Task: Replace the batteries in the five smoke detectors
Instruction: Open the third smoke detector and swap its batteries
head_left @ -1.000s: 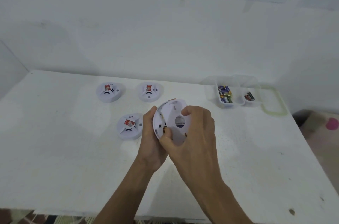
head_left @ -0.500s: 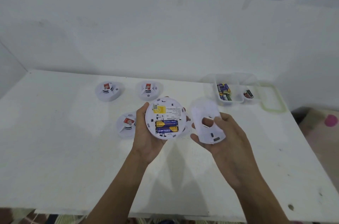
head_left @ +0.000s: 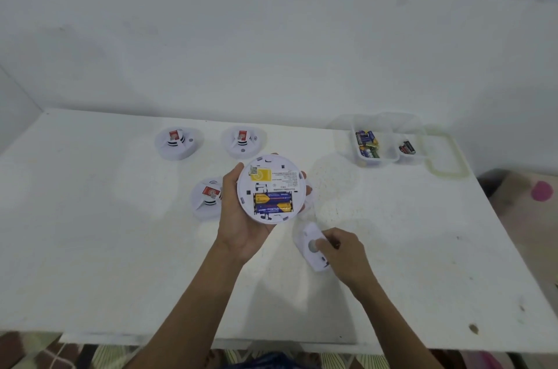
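My left hand (head_left: 241, 223) holds a round white smoke detector (head_left: 270, 189) with its back facing up. Two blue and yellow batteries (head_left: 273, 202) lie side by side in its open compartment. My right hand (head_left: 341, 254) grips the detector's white back cover (head_left: 311, 246) low over the table, near the front right of the detector. Three more white detectors stand on the table: one at the back left (head_left: 178, 142), one at the back middle (head_left: 243, 140), and one (head_left: 206, 198) partly hidden behind my left hand.
A clear plastic box (head_left: 389, 154) at the back right holds several batteries (head_left: 367, 143) in one compartment and a few red and black ones (head_left: 407, 147) in another. Its lid (head_left: 447, 157) lies beside it. The white table (head_left: 120, 247) ends close to me.
The back cover came off the detector in my right hand. That hand then moved it down toward the table on the right. My left hand turned the detector so its battery side faces up.
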`<state>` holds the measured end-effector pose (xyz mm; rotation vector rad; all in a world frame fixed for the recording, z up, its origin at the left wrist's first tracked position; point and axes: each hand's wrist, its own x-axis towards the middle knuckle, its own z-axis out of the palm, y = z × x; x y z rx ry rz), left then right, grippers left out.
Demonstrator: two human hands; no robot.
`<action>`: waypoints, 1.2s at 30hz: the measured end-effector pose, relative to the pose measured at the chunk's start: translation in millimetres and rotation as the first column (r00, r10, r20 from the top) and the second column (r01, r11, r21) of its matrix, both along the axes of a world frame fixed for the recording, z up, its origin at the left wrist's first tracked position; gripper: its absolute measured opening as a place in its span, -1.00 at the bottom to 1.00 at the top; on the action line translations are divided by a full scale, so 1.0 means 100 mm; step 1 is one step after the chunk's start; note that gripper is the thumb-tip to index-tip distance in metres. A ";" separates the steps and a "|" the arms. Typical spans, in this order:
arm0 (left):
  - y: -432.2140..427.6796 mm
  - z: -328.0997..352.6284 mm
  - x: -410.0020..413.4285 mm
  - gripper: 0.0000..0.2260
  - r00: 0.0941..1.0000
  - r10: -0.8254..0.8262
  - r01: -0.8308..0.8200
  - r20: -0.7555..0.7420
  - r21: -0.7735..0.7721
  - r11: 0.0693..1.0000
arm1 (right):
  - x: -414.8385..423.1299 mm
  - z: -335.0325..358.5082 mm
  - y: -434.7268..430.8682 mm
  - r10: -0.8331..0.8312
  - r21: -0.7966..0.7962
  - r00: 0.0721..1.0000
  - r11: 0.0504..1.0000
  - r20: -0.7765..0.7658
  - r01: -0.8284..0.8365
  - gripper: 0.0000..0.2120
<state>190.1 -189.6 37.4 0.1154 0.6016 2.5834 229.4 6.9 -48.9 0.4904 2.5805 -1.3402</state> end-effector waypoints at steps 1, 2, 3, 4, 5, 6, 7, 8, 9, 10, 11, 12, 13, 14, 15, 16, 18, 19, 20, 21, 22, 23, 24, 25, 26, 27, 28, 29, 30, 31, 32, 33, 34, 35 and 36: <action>0.00 -0.01 0.01 -0.52 1.000 -0.016 0.016 0.001 0.019 1.000 | -0.01 -0.06 0.00 0.010 0.064 1.000 0.998 -0.015 -0.009 -0.76; -0.01 -0.01 0.02 -0.53 1.000 -0.031 0.031 -0.002 0.030 0.999 | -0.02 -0.12 -0.01 0.010 0.116 0.999 0.993 -0.035 -0.005 -0.74; -0.01 -0.02 0.03 -0.53 0.999 -0.043 0.043 0.004 0.038 0.998 | -0.01 -0.15 -0.02 0.005 0.164 0.998 0.986 -0.063 0.006 -0.74; -0.01 -0.02 0.03 -0.53 0.998 -0.054 0.053 0.014 0.050 0.997 | -0.02 -0.20 -0.02 0.008 0.232 0.997 0.973 -0.080 0.010 -0.76; -0.02 -0.02 0.04 -0.53 0.998 -0.064 0.063 0.020 0.067 0.996 | -0.01 -0.23 -0.03 0.035 0.324 0.994 0.946 -0.107 0.002 -0.80; -0.02 -0.02 0.04 -0.54 0.996 -0.083 0.081 0.018 0.089 0.993 | 0.00 -0.27 -0.04 0.076 0.421 0.990 0.907 -0.121 -0.018 -0.81; -0.02 -0.04 0.04 -0.53 0.995 -0.094 0.092 0.018 0.101 0.991 | 0.01 -0.31 -0.04 0.122 0.506 0.983 0.862 -0.134 -0.038 -0.80; -0.02 -0.05 0.04 -0.53 0.995 -0.103 0.101 0.012 0.103 0.989 | 0.03 -0.33 -0.04 0.154 0.559 0.979 0.827 -0.131 -0.055 -0.78; -0.03 -0.06 0.04 -0.52 0.995 -0.102 0.101 0.004 0.109 0.989 | 0.05 -0.32 -0.05 0.168 0.583 0.979 0.809 -0.115 -0.070 -0.76; -0.04 -0.07 0.04 -0.52 0.995 -0.096 0.096 -0.011 0.123 0.988 | 0.05 -0.28 -0.06 0.160 0.577 0.982 0.814 -0.102 -0.072 -0.73; -0.04 -0.06 0.04 -0.52 0.997 -0.072 0.072 -0.004 0.122 0.990 | 0.06 -0.20 -0.08 0.132 0.537 0.984 0.842 -0.116 -0.050 -0.71; -0.03 -0.05 0.04 -0.53 0.998 -0.054 0.053 0.011 0.095 0.994 | 0.05 -0.09 -0.10 0.093 0.474 0.984 0.881 -0.152 -0.010 -0.72; -0.03 -0.07 0.03 -0.53 1.000 -0.023 0.022 0.013 0.044 0.999 | 0.05 0.05 -0.14 0.062 0.402 0.971 0.915 -0.231 0.037 -0.77; -0.04 -0.08 0.02 -0.53 1.000 0.003 -0.004 0.007 0.030 1.000 | 0.05 0.20 -0.18 0.041 0.337 0.948 0.939 -0.315 0.071 -0.85; -0.04 -0.08 0.03 -0.53 0.999 0.034 -0.034 0.003 0.016 0.999 | 0.06 0.38 -0.23 0.021 0.269 0.917 0.959 -0.398 0.094 -0.93; -0.03 -0.06 0.02 -0.52 0.998 0.056 -0.056 0.000 0.004 0.998 | 0.06 0.55 -0.28 0.002 0.199 0.883 0.975 -0.469 0.103 -0.98; -0.02 -0.03 0.02 -0.50 0.996 0.093 -0.093 -0.002 -0.042 0.995 | 0.09 0.88 -0.40 -0.034 0.080 0.814 0.992 -0.579 0.099 -0.93; -0.01 -0.01 0.01 -0.48 0.995 0.103 -0.103 -0.003 -0.066 0.992 | 0.10 1.02 -0.46 -0.035 0.038 0.790 0.997 -0.612 0.074 -0.97; 0.00 0.00 0.01 -0.44 0.994 0.108 -0.109 -0.010 -0.086 0.990 | 0.11 1.12 -0.52 -0.034 0.008 0.773 0.999 -0.634 0.051 -0.95; 0.00 -0.01 0.00 -0.41 0.994 0.110 -0.111 -0.016 -0.103 0.988 | 0.12 1.20 -0.58 -0.025 -0.006 0.765 1.000 -0.643 0.027 -0.89; 0.00 -0.01 0.00 -0.38 0.994 0.111 -0.113 -0.018 -0.115 0.987 | 0.12 1.23 -0.62 -0.014 -0.007 0.765 1.000 -0.644 0.013 -0.85; 0.01 0.01 0.00 -0.36 0.993 0.116 -0.117 -0.013 -0.127 0.985 | 0.11 1.25 -0.65 -0.001 0.009 0.767 1.000 -0.642 0.009 -0.83; 0.00 0.01 0.00 -0.34 0.993 0.121 -0.121 -0.010 -0.141 0.983 | 0.09 1.24 -0.68 0.010 0.028 0.766 1.000 -0.642 0.010 -0.82; 0.01 0.03 0.01 -0.35 0.993 0.121 -0.120 -0.007 -0.157 0.980 | 0.08 1.23 -0.69 0.020 0.050 0.763 0.999 -0.646 0.017 -0.81; 0.01 0.04 0.01 -0.39 0.992 0.128 -0.126 0.000 -0.169 0.978 | 0.07 1.21 -0.70 0.035 0.082 0.751 0.996 -0.660 0.026 -0.81; 0.02 0.06 0.02 -0.44 0.990 0.139 -0.134 0.014 -0.181 0.974 | 0.06 1.19 -0.71 0.066 0.130 0.727 0.991 -0.683 0.032 -0.82; 0.03 0.07 0.02 -0.49 0.987 0.155 -0.146 0.033 -0.193 0.970 | 0.05 1.18 -0.71 0.110 0.184 0.704 0.983 -0.702 0.030 -0.82; 0.03 0.08 0.02 -0.52 0.985 0.165 -0.152 0.050 -0.201 0.968 | 0.05 1.18 -0.72 0.164 0.239 0.681 0.971 -0.714 0.016 -0.84; 0.03 0.08 0.03 -0.53 0.984 0.169 -0.154 0.061 -0.201 0.967 | 0.04 1.18 -0.72 0.223 0.296 0.659 0.955 -0.718 -0.001 -0.85; 0.03 0.10 0.03 -0.54 0.984 0.167 -0.151 0.068 -0.198 0.969 | 0.04 1.19 -0.72 0.283 0.356 0.640 0.935 -0.714 -0.017 -0.86; 0.03 0.11 0.04 -0.55 0.985 0.160 -0.144 0.067 -0.195 0.970 | 0.02 1.21 -0.72 0.342 0.416 0.624 0.909 -0.702 -0.030 -0.86; 0.03 0.13 0.05 -0.56 0.987 0.149 -0.135 0.060 -0.188 0.973 | 0.01 1.23 -0.71 0.399 0.470 0.610 0.881 -0.685 -0.049 -0.85; 0.03 0.13 0.05 -0.58 0.989 0.138 -0.126 0.053 -0.181 0.975 | -0.02 1.26 -0.69 0.456 0.517 0.593 0.852 -0.664 -0.077 -0.85; 0.04 0.15 0.06 -0.59 0.991 0.126 -0.116 0.045 -0.171 0.978 | -0.05 1.28 -0.67 0.513 0.556 0.572 0.823 -0.639 -0.117 -0.85; 0.04 0.15 0.06 -0.59 0.992 0.121 -0.114 0.037 -0.164 0.980 | -0.09 1.30 -0.64 0.570 0.590 0.548 0.791 -0.612 -0.162 -0.85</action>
